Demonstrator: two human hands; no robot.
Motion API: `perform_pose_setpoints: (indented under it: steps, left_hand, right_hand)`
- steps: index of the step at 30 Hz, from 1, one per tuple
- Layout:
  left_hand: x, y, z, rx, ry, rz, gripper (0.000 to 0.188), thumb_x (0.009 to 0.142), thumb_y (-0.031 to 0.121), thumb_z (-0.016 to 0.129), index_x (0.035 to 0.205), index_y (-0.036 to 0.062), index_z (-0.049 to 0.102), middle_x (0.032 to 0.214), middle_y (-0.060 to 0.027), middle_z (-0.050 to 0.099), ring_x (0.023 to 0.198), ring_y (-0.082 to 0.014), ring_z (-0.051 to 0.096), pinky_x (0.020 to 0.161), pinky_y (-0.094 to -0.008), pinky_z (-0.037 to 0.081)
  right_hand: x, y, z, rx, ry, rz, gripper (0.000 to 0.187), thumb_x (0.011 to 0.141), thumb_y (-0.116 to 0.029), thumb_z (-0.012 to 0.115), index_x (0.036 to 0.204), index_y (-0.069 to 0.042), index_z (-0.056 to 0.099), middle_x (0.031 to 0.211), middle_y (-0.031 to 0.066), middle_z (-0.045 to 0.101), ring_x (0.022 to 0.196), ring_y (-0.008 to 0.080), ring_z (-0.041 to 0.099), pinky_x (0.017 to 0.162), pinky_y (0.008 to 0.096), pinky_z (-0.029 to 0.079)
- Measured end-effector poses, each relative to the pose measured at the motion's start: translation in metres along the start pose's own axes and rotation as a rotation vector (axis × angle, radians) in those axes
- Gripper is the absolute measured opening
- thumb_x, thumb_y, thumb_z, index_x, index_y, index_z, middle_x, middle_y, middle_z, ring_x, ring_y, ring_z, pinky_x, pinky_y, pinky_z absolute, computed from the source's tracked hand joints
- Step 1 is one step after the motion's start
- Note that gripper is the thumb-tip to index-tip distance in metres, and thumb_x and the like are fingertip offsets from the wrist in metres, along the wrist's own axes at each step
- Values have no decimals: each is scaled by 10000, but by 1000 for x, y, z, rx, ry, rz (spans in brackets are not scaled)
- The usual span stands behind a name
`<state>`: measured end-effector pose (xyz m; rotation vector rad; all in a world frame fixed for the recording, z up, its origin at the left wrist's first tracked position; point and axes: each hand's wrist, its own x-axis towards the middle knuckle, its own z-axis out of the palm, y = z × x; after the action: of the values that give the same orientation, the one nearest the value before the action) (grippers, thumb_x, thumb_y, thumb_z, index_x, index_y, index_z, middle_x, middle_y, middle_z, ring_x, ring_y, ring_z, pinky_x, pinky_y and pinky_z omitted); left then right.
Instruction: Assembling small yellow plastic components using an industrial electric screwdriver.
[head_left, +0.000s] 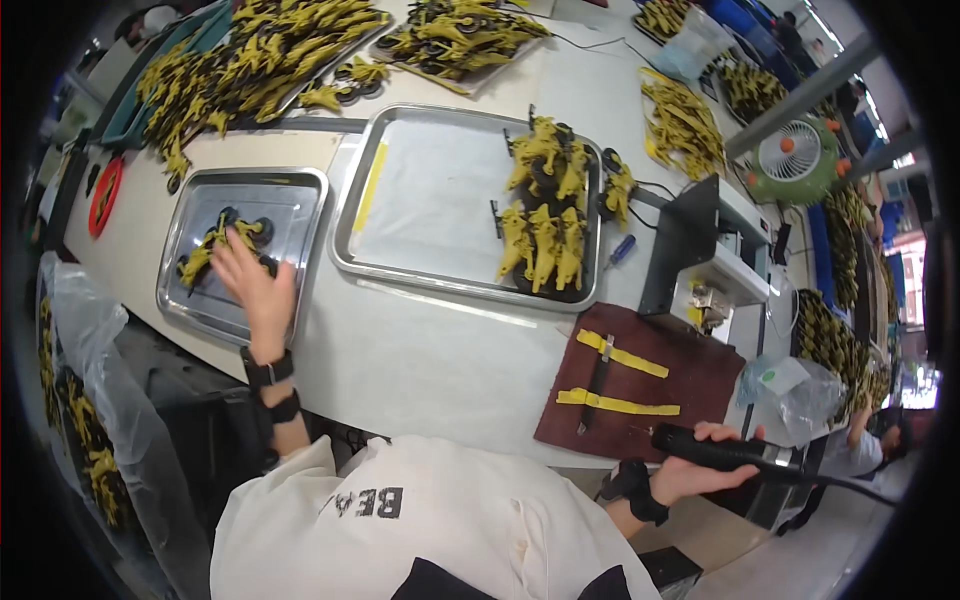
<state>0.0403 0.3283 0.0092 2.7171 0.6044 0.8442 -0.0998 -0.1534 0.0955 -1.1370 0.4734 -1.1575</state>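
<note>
My left hand [262, 292] reaches over a small metal tray [290, 196] on the left, fingers stretched out and spread. Its fingertips are at a yellow and black wheeled piece [207, 254] lying in that tray; whether they touch it I cannot tell. At the lower right, my right hand [697, 478] is wrapped round a black corded electric screwdriver [705, 450], its bit pointing left over a maroon cloth [700, 360]. Two yellow strips [625, 404] and a dark bar [597, 385] lie on the cloth.
A larger metal tray [450, 283] holds rows of yellow pieces [542, 240] at its right end. Beyond stand heaped yellow pieces [270, 60]. On the right are a boxy machine [690, 245], a blue-handled screwdriver [621, 250], a green fan [795, 160] and a plastic bag [800, 400].
</note>
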Motion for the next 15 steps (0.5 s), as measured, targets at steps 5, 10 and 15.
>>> perform_pose_setpoints:
  steps: [5,10,15]
  left_hand:
    - [-29,212,-10,-532,-423,823,825,665,194,629,1399,109,260,1409,-263,215,1330,-418,162,1067,-496,161]
    - [-42,221,53,-583,-711,799,842,607,224,649,1368,119,307,1279,-285,351,1209,-434,319,995,-517,271]
    - [-24,198,40,-586,-583,671,838,562,116,666,1332,47,345,1252,-235,407,1158,-381,382,977,-423,324]
  right_hand:
    - [-6,12,13,4,-113,-14,634,884,-596,338,1253,-81,364,634,57,488,492,154,451,478,266,388]
    - [-10,5,3,27,-253,-66,660,882,-605,331,1273,-73,332,641,63,486,491,166,452,483,284,394]
    - [28,18,-16,-32,-38,-122,624,889,-579,342,1269,-83,353,640,59,480,515,158,444,498,288,397]
